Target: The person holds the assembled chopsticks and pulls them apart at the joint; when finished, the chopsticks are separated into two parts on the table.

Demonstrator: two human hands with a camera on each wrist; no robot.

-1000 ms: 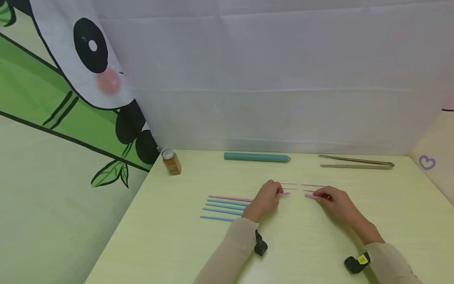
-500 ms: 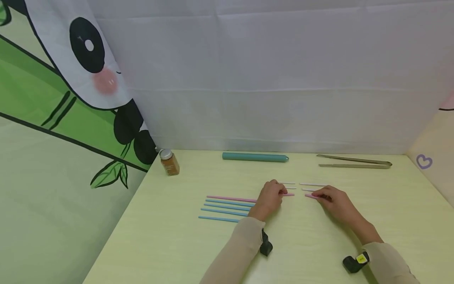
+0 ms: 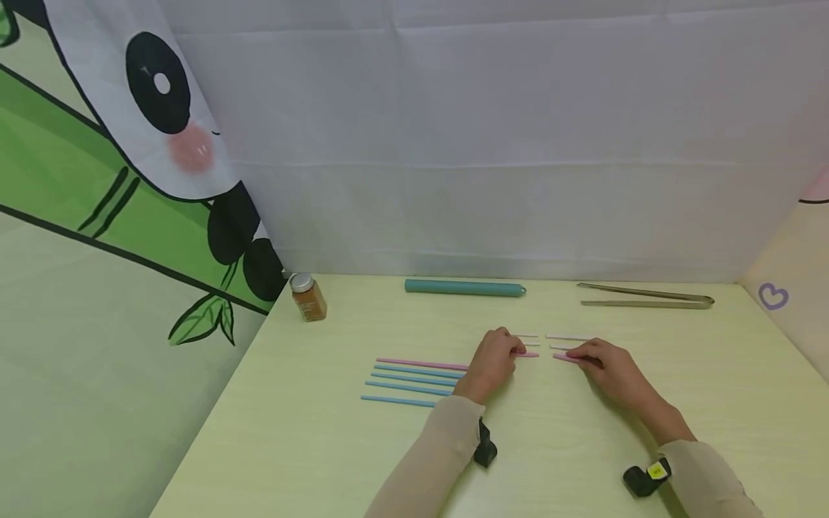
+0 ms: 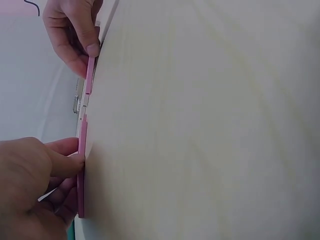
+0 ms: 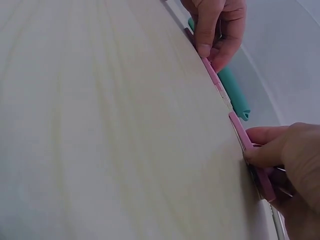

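Observation:
My left hand [image 3: 494, 363] pinches a short pink stick [image 4: 82, 190] between thumb and fingers, low along the tabletop. Facing it, my right hand [image 3: 605, 363] pinches a second pink stick [image 5: 260, 180] the same way. The two pink sticks point end to end, a small gap between their tips. Just behind them lie thin pale sticks, a left pair [image 3: 527, 335] and a right pair [image 3: 565, 337], partly hidden by the hands. Left of my left hand, a longer pink stick [image 3: 421, 363] lies above several blue sticks [image 3: 404, 389]; their right ends are covered by the hand and forearm.
A teal cylinder [image 3: 465, 288] lies along the table's back edge. Metal tongs [image 3: 648, 297] lie at the back right, and a small jar [image 3: 309, 296] with a silver lid stands back left. A white cloth [image 3: 505, 144] hangs behind the table [image 3: 311, 446].
My left hand has slid a little to the right with its pink stick, and the right-hand stick has shifted slightly left. The gap between their tips has narrowed.

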